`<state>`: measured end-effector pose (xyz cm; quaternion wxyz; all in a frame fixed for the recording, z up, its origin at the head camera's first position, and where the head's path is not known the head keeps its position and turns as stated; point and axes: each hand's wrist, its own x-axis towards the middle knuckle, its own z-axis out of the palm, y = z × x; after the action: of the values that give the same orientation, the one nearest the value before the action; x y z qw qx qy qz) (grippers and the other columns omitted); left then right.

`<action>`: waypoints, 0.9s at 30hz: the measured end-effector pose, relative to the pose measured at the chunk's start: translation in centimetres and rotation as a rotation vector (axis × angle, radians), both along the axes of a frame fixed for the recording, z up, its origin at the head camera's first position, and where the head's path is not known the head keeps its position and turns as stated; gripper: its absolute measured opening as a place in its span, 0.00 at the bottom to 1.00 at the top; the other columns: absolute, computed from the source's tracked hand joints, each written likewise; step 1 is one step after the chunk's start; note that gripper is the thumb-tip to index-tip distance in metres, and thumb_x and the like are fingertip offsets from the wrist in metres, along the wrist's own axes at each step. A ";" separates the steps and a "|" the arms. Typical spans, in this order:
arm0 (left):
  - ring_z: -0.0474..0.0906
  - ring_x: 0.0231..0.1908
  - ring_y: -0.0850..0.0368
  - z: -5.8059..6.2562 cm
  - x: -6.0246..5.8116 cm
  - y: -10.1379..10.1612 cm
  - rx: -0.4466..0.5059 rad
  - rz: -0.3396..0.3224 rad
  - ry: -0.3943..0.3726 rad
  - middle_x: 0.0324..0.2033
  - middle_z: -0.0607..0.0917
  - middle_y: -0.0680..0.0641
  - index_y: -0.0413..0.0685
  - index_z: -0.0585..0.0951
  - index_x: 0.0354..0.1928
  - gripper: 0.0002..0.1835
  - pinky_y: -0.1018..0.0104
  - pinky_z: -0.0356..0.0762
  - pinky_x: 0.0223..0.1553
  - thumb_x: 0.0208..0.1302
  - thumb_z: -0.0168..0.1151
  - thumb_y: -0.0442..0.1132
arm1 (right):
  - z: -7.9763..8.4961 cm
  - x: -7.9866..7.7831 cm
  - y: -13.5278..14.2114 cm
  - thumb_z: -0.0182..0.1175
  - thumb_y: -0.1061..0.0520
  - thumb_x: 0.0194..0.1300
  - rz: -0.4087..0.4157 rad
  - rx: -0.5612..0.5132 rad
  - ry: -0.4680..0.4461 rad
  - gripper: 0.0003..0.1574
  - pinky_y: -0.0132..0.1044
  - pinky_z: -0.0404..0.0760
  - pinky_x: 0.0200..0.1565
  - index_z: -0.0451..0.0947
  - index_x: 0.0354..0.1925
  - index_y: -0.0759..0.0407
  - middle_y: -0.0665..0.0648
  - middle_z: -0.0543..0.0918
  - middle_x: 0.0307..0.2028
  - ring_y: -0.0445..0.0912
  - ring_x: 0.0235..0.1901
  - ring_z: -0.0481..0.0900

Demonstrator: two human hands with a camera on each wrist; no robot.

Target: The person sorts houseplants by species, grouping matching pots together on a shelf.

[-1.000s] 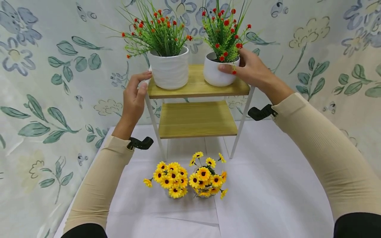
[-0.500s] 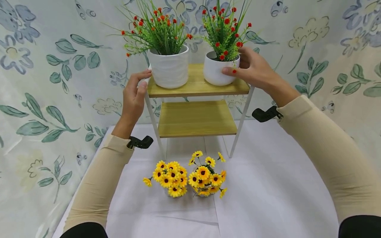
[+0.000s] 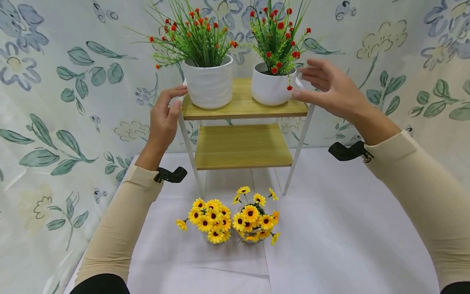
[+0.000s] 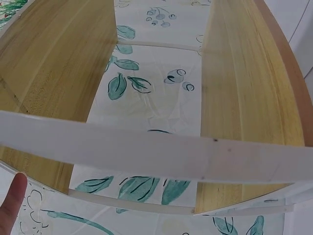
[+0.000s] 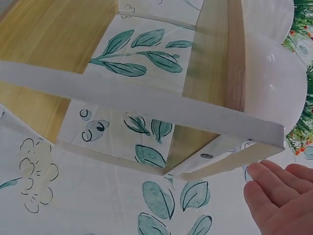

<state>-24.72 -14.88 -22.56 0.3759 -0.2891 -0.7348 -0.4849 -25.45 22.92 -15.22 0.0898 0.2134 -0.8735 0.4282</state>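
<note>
Here's the right hand [image 3: 338, 92] on my feed: fingers clear of the thumb, gripping nothing, just beside the right pot [image 3: 269, 92]. That pot stands upright on the top board [image 3: 242, 98], near the left pot [image 3: 209, 87]. Over to the left hand [image 3: 165, 118], fingers bent at the white frame [image 4: 107, 142]; whether they clamp it, I can't tell. Yellow flowers [image 3: 251, 214] in front, below.

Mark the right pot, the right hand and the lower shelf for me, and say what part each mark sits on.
Right pot [image 3: 271, 90]: head view, on its white front wall.
Right hand [image 3: 338, 93]: head view, on the middle of the hand.
Lower shelf [image 3: 244, 146]: head view, on its wooden top surface.
</note>
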 end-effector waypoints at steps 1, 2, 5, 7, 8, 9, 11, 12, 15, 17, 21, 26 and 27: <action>0.67 0.64 0.46 0.1 0.1 -0.1 -0.005 -0.001 -0.001 0.58 0.75 0.33 0.27 0.74 0.53 0.26 0.63 0.63 0.64 0.64 0.42 0.43 | 0.0 0.4 0.2 0.66 0.49 0.59 0.000 0.001 0.007 0.55 0.42 0.52 0.71 0.46 0.75 0.51 0.57 0.59 0.72 0.48 0.71 0.57; 0.67 0.64 0.47 0.1 0.2 -0.1 -0.012 0.001 -0.003 0.58 0.75 0.33 0.27 0.74 0.53 0.26 0.63 0.65 0.62 0.64 0.42 0.43 | 0.0 0.7 0.4 0.66 0.49 0.60 0.001 0.002 0.015 0.55 0.43 0.52 0.70 0.46 0.75 0.51 0.57 0.59 0.72 0.48 0.71 0.57; 0.67 0.64 0.53 0.2 0.2 -0.4 -0.026 0.020 -0.026 0.59 0.75 0.35 0.29 0.75 0.54 0.27 0.63 0.69 0.56 0.64 0.42 0.45 | 0.0 1.9 0.8 0.66 0.51 0.60 0.005 0.003 0.042 0.54 0.42 0.53 0.70 0.47 0.75 0.49 0.55 0.59 0.72 0.46 0.71 0.57; 0.67 0.64 0.57 0.1 -0.1 -0.7 -0.035 0.034 -0.035 0.59 0.76 0.38 0.31 0.75 0.55 0.27 0.63 0.70 0.51 0.64 0.42 0.47 | -0.1 2.7 1.1 0.66 0.53 0.59 0.016 0.005 0.068 0.54 0.40 0.54 0.70 0.48 0.75 0.49 0.55 0.60 0.72 0.45 0.71 0.58; 0.67 0.64 0.59 -0.1 -0.4 -0.9 -0.035 0.037 -0.040 0.60 0.76 0.40 0.33 0.76 0.55 0.28 0.64 0.70 0.48 0.64 0.42 0.48 | -0.2 3.1 1.2 0.66 0.54 0.59 0.023 0.006 0.082 0.54 0.38 0.55 0.69 0.48 0.75 0.49 0.55 0.60 0.72 0.45 0.71 0.58; 0.67 0.64 0.61 -0.3 -0.8 -1.1 -0.037 0.040 -0.044 0.60 0.76 0.43 0.35 0.76 0.55 0.27 0.65 0.70 0.48 0.64 0.43 0.48 | -0.3 3.5 1.3 0.67 0.56 0.59 0.032 0.008 0.097 0.54 0.35 0.56 0.68 0.49 0.75 0.49 0.56 0.61 0.72 0.45 0.71 0.58; 0.67 0.64 0.63 -0.7 -1.6 -1.6 -0.043 0.043 -0.049 0.61 0.76 0.48 0.39 0.77 0.56 0.27 0.66 0.70 0.47 0.65 0.43 0.50 | -0.6 4.2 1.5 0.67 0.58 0.58 0.051 0.005 0.122 0.54 0.30 0.58 0.66 0.49 0.75 0.51 0.57 0.61 0.71 0.46 0.71 0.58; 0.66 0.64 0.63 -0.9 -2.0 -1.8 -0.045 0.047 -0.051 0.61 0.76 0.50 0.41 0.78 0.56 0.27 0.66 0.70 0.47 0.65 0.43 0.50 | -0.8 4.6 1.5 0.67 0.60 0.57 0.062 -0.001 0.129 0.54 0.28 0.59 0.65 0.50 0.74 0.51 0.57 0.61 0.71 0.47 0.70 0.58; 0.66 0.64 0.65 -1.3 -2.7 -2.1 -0.046 0.053 -0.059 0.61 0.76 0.55 0.47 0.78 0.57 0.26 0.64 0.70 0.48 0.64 0.44 0.51 | -1.3 5.4 1.5 0.68 0.63 0.56 0.088 -0.017 0.151 0.54 0.23 0.62 0.62 0.51 0.74 0.52 0.58 0.62 0.70 0.48 0.70 0.59; 0.66 0.64 0.65 -1.4 -2.9 -2.2 -0.045 0.047 -0.063 0.61 0.76 0.56 0.48 0.78 0.57 0.26 0.61 0.71 0.49 0.64 0.44 0.52 | -1.7 5.9 1.5 0.68 0.65 0.55 0.105 -0.031 0.167 0.54 0.23 0.62 0.62 0.52 0.74 0.54 0.59 0.63 0.70 0.48 0.70 0.60; 0.65 0.64 0.65 -1.3 -2.9 -2.0 -0.047 0.028 -0.069 0.61 0.76 0.56 0.48 0.78 0.57 0.26 0.57 0.72 0.50 0.64 0.44 0.52 | -2.6 6.9 1.8 0.67 0.70 0.52 0.133 -0.039 0.214 0.54 0.25 0.62 0.63 0.54 0.73 0.56 0.61 0.65 0.69 0.48 0.69 0.62; 0.65 0.64 0.65 -1.3 -2.8 -2.0 -0.049 0.031 -0.074 0.61 0.75 0.56 0.48 0.78 0.58 0.26 0.52 0.72 0.50 0.64 0.44 0.51 | -3.8 7.7 2.0 0.66 0.75 0.49 0.182 -0.034 0.242 0.56 0.27 0.63 0.63 0.54 0.72 0.58 0.63 0.65 0.68 0.49 0.68 0.63; 0.65 0.64 0.65 -1.3 -2.8 -2.1 -0.050 0.035 -0.077 0.61 0.75 0.56 0.48 0.78 0.58 0.26 0.52 0.72 0.51 0.64 0.44 0.51 | -4.0 7.9 2.1 0.66 0.76 0.48 0.191 -0.035 0.239 0.56 0.27 0.63 0.63 0.54 0.72 0.59 0.63 0.65 0.68 0.49 0.68 0.63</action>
<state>-27.56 -16.98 -23.85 0.3485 -0.2668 -0.7654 -0.4706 -17.59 24.98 -19.22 0.1558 0.3435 -0.8247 0.4213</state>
